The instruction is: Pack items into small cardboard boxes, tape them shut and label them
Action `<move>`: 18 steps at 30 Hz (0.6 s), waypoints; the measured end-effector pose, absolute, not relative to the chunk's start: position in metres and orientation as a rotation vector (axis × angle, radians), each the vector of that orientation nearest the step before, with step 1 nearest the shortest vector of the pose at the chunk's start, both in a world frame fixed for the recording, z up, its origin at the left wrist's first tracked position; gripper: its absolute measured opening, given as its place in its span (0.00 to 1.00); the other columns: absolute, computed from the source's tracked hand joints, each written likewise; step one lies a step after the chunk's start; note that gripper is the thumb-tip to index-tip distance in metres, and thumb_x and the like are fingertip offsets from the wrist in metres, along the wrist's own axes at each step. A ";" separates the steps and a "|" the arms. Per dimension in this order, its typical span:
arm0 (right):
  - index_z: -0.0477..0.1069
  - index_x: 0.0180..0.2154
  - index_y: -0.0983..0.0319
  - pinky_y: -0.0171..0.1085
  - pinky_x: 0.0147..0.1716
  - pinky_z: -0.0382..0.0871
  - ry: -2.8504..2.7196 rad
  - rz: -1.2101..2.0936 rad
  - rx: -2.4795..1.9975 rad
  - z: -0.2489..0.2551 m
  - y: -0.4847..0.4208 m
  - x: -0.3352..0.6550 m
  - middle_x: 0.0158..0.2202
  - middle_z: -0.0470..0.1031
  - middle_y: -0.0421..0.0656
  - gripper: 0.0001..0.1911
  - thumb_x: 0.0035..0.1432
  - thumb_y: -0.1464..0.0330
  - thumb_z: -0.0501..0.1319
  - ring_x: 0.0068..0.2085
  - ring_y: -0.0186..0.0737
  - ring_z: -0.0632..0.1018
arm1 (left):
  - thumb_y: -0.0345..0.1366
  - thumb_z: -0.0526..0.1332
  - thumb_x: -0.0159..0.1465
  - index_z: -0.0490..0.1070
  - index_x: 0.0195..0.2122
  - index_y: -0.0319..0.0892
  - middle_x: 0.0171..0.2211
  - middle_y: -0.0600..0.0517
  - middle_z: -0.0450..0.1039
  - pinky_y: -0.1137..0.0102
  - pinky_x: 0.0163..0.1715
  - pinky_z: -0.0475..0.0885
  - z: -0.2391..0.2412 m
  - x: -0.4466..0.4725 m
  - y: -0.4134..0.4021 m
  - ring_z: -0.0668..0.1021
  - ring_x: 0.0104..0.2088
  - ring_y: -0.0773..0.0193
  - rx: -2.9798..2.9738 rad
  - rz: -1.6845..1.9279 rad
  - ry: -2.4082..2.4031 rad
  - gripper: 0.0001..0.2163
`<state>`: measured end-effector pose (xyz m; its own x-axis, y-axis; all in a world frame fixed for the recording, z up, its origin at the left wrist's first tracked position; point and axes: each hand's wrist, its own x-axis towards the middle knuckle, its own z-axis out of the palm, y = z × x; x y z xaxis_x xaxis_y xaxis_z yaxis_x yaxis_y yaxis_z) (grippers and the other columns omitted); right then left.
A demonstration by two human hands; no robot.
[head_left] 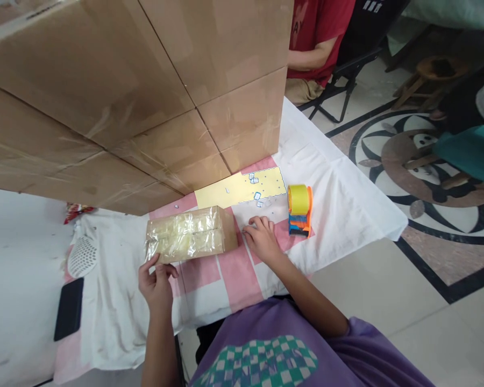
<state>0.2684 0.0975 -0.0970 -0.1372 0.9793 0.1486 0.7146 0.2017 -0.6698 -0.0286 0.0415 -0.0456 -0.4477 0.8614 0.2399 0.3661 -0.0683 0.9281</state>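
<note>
A small cardboard box (185, 231) wrapped in shiny clear tape lies on the pink and white tablecloth (242, 279). At its near left corner is my left hand (156, 279), with a fingertip against the box and the thumb held apart. My right hand (263, 241) rests on the cloth just beyond the box's right end, fingers spread and nothing in them. To the right of that hand stands a tape dispenser (300, 226) in orange and blue, carrying a roll of yellowish tape (298, 199).
Stacked large cartons (153, 102) form a wall behind the small box. A yellow patterned strip (242, 188) lies before them. On the left are a black phone (69, 309), a white perforated piece (83, 257) and a red packet (77, 212). A person in red (322, 37) sits behind.
</note>
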 end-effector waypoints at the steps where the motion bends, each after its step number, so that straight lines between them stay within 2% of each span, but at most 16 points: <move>1: 0.78 0.37 0.57 0.47 0.47 0.60 -1.830 0.669 -1.521 -0.097 0.098 0.268 0.45 0.74 0.47 0.08 0.65 0.70 0.60 0.49 0.50 0.68 | 0.46 0.63 0.67 0.67 0.49 0.40 0.16 0.61 0.68 0.74 0.23 0.68 -0.046 -0.029 0.041 0.72 0.16 0.69 1.310 1.535 1.776 0.16; 5: 0.77 0.34 0.59 0.41 0.40 0.66 -1.183 1.143 -1.276 -0.085 0.099 0.261 0.32 0.76 0.41 0.08 0.63 0.63 0.61 0.36 0.42 0.73 | 0.47 0.63 0.66 0.67 0.49 0.40 0.16 0.61 0.68 0.75 0.22 0.67 -0.046 -0.029 0.040 0.72 0.16 0.69 1.308 1.540 1.765 0.17; 8: 0.76 0.31 0.59 0.38 0.37 0.67 -0.814 1.384 -1.131 -0.067 0.096 0.257 0.28 0.76 0.39 0.12 0.60 0.58 0.64 0.33 0.39 0.74 | 0.47 0.63 0.66 0.67 0.50 0.40 0.15 0.61 0.68 0.75 0.22 0.66 -0.045 -0.029 0.040 0.72 0.16 0.69 1.318 1.539 1.761 0.18; 13: 0.72 0.27 0.60 0.36 0.34 0.65 -0.693 1.385 -1.063 -0.044 0.087 0.257 0.25 0.70 0.38 0.18 0.60 0.54 0.64 0.30 0.35 0.70 | 0.49 0.63 0.66 0.67 0.50 0.40 0.16 0.61 0.68 0.74 0.23 0.67 -0.046 -0.028 0.041 0.72 0.16 0.68 1.308 1.530 1.779 0.19; 18: 0.59 0.24 0.58 0.34 0.28 0.57 -0.683 1.382 -1.006 -0.039 0.084 0.257 0.22 0.55 0.33 0.23 0.63 0.53 0.62 0.25 0.32 0.58 | 0.47 0.63 0.67 0.67 0.50 0.39 0.15 0.61 0.68 0.74 0.23 0.66 -0.047 -0.028 0.041 0.71 0.16 0.69 1.315 1.548 1.768 0.18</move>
